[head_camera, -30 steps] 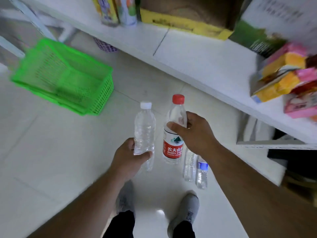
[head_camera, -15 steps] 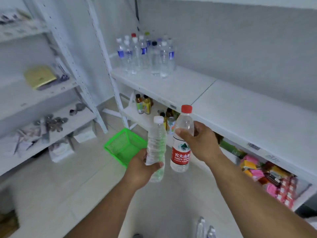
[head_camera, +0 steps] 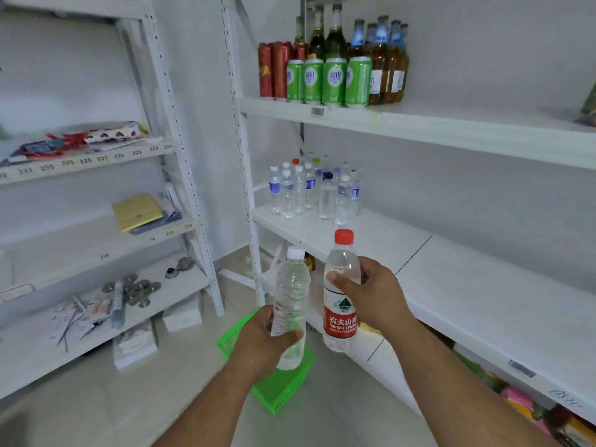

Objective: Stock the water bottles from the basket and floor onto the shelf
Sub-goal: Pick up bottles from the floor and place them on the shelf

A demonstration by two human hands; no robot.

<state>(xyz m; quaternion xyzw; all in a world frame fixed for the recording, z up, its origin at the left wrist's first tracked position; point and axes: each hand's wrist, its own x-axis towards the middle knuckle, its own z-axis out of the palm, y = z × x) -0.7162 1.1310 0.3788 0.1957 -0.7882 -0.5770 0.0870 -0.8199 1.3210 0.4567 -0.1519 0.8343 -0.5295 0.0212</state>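
Note:
My left hand (head_camera: 263,345) grips a clear water bottle with a white cap (head_camera: 290,298), held upright. My right hand (head_camera: 375,296) holds a second bottle with a red cap and red label (head_camera: 340,291), also upright, just to the right of the first. Both bottles hang in front of the white middle shelf (head_camera: 483,285). Several water bottles (head_camera: 314,191) stand grouped at that shelf's far left end. The green basket (head_camera: 279,388) sits on the floor below my hands, partly hidden by my left hand and its bottle.
The shelf above (head_camera: 451,127) carries green cans, red cans and glass bottles (head_camera: 329,64). A second white rack (head_camera: 96,240) with papers and small items stands at the left. Snack packs (head_camera: 522,404) fill the lower shelf at the right.
The view has swung up from the floor to the shelves. Both hands, each with its bottle, have risen to the level of the middle shelf. The bottles on the floor are out of view.

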